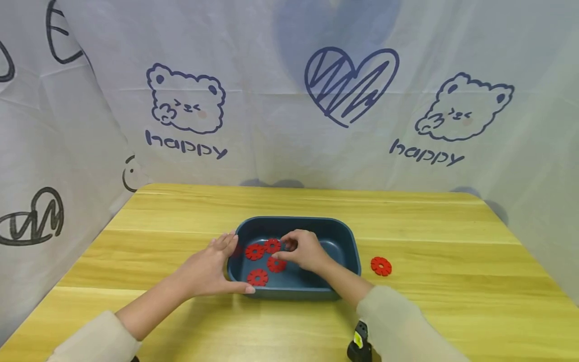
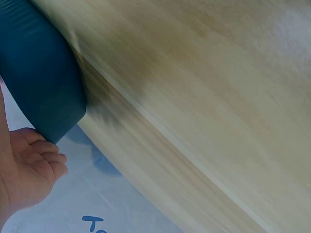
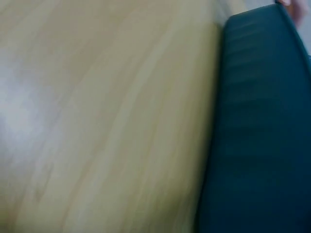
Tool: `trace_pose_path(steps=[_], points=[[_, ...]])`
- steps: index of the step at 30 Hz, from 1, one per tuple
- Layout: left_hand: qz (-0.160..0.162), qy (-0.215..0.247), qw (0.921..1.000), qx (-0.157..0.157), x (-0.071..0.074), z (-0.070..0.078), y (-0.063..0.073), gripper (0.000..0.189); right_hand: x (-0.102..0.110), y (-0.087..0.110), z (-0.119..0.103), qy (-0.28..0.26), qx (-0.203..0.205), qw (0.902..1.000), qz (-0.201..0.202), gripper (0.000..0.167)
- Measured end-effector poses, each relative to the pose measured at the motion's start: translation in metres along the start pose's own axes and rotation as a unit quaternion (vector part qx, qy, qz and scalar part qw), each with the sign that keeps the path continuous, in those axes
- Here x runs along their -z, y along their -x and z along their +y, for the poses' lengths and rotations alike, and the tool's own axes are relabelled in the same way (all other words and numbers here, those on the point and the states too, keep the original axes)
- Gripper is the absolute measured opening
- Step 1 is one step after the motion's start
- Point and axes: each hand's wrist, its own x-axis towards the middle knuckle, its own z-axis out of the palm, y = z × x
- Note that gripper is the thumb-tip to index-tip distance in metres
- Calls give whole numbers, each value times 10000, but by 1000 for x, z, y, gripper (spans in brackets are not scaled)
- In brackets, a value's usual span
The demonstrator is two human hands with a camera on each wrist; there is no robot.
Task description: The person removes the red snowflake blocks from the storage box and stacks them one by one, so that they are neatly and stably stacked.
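Observation:
A dark blue rectangular basin (image 1: 298, 293) stands on the table, with several red, notched, flower-shaped discs (image 1: 258, 277) lying in its left half. My left hand (image 1: 205, 271) holds the basin's left end, its thumb along the front rim and its fingers over the left side. In the left wrist view, the fingers of that hand (image 2: 34, 167) bend at the basin's edge. My right hand (image 1: 307, 251) reaches in over the front right of the basin. Its thumb and bent fingers are apart, right beside the discs, with no disc plainly between them.
Another red notched disc (image 1: 381, 266) lies on the wooden table (image 1: 452, 281) to the right of the basin. Behind the table hangs a white cloth (image 1: 267, 120) with bear and heart drawings. A black strap device (image 1: 360, 344) is at the right wrist.

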Motion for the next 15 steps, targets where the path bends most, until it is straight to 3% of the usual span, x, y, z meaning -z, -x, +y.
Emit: trace_pose_path(steps=[9, 15], points=[[-34, -12, 10000, 45, 2, 0, 0, 112, -7, -2, 4, 629, -67, 9966, -536, 34], [-21, -20, 10000, 17, 1, 0, -1, 112, -7, -1, 5, 865, 156, 9943, -599, 36]])
